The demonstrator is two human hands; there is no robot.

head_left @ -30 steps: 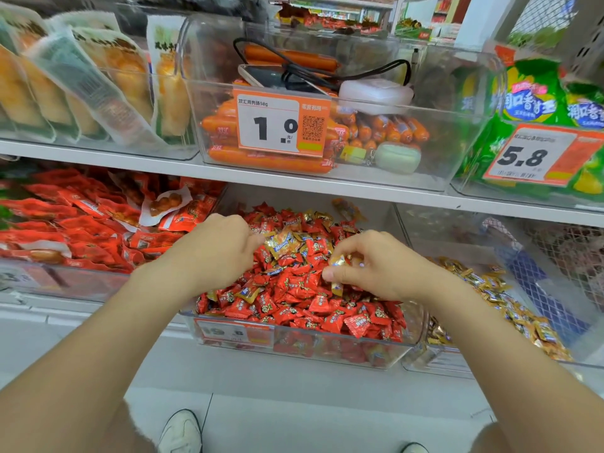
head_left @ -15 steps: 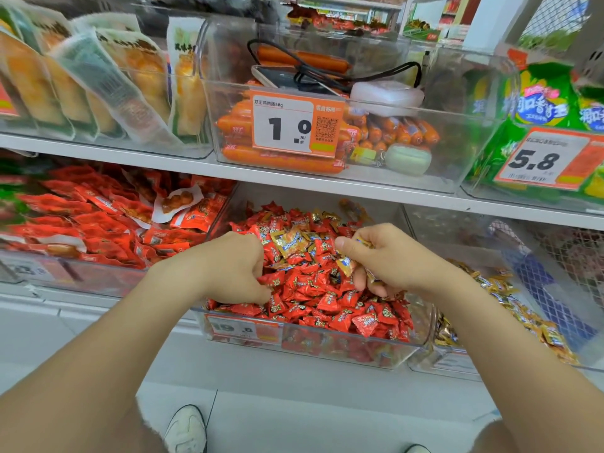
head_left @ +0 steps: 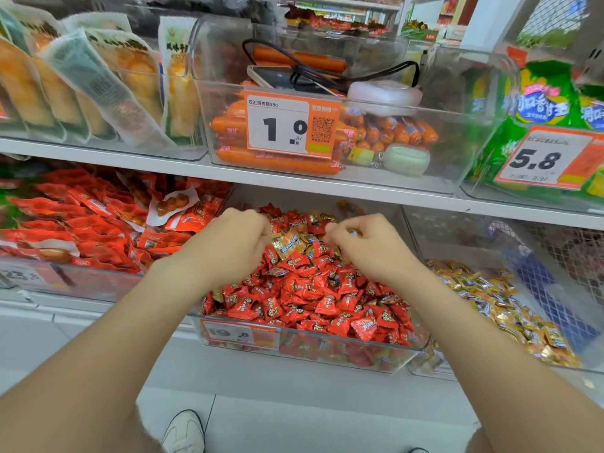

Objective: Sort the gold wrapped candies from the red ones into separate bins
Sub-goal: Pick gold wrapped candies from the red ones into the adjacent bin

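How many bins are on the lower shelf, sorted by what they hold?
Mixed candy bin, mostly red with some gold: 1
Gold candy bin: 1
Red snack-packet bin: 1
Total: 3

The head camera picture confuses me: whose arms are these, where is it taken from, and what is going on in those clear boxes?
No machine here: a person wears a wide-angle camera on the head, so you look down along their own bare arms at a shop shelf. The left hand and the right hand reach into the middle bin, a clear box heaped with red candies and a few gold candies mixed in near the fingers. The right hand's fingers are pinched on something small; it is too hidden to tell what. The left hand is curled into the pile. The bin to the right holds gold candies only. Above, a shelf carries sausages behind a price tag.
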